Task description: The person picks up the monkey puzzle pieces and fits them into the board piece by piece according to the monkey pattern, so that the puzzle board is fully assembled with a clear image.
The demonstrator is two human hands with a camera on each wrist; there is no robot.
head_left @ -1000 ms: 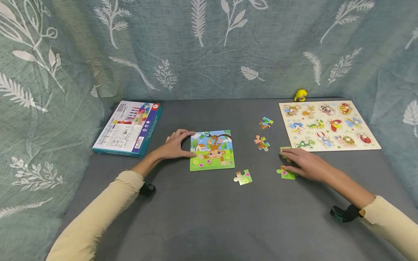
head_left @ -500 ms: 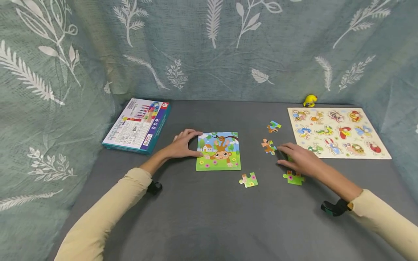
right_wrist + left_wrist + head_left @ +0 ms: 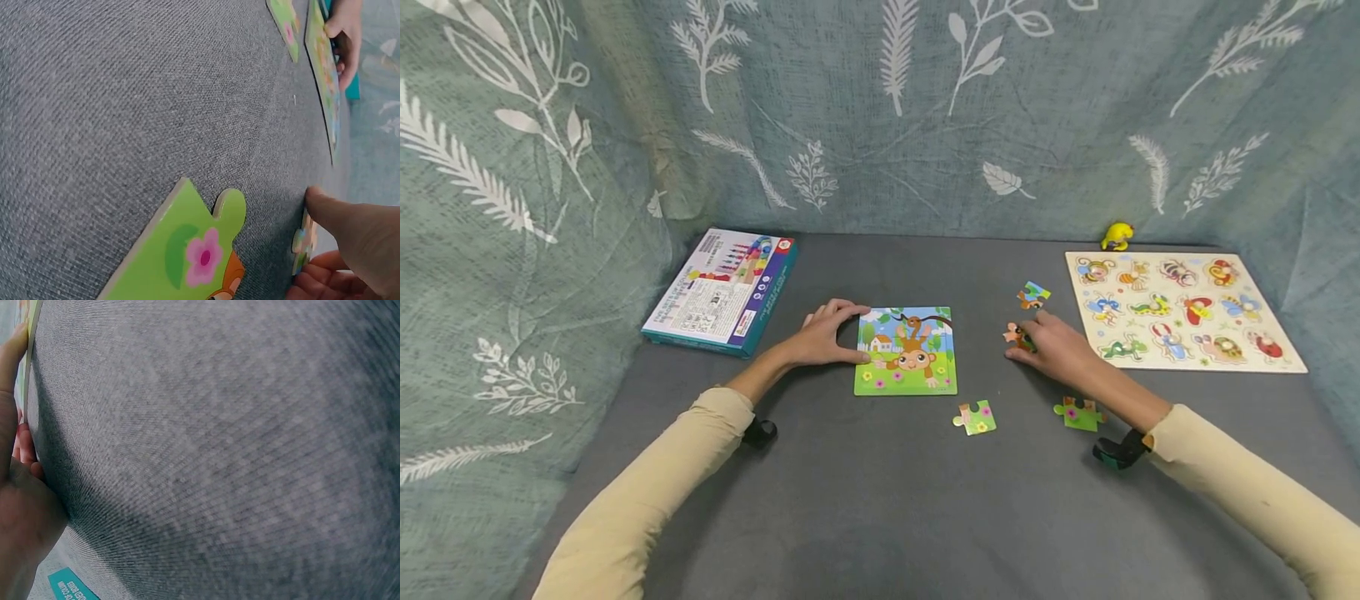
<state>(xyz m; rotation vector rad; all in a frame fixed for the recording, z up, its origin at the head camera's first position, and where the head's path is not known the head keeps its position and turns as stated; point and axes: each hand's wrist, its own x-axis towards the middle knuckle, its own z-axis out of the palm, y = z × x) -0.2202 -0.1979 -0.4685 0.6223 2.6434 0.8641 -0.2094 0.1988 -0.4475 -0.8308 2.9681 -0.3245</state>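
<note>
My left hand holds a square monkey puzzle by its left side, thumb at the lower edge and a finger at the top corner. To the right of it, my right hand pinches a brown jigsaw piece between thumb and fingers, partly covering it; the right wrist view shows the thumb at one edge. A blue-green piece lies just beyond this hand. A green piece with a pink flower is below the right wrist, and another green piece lies below the puzzle's right corner.
A wooden insect peg puzzle lies at the right, with a yellow toy bird behind it. At the left is a flat box. A patterned curtain hangs along the grey table's back edge.
My right hand has moved left and away from the green pieces at the right to the brown monkey piece. My left hand stays at the puzzle's edge; the head view has shifted slightly.
</note>
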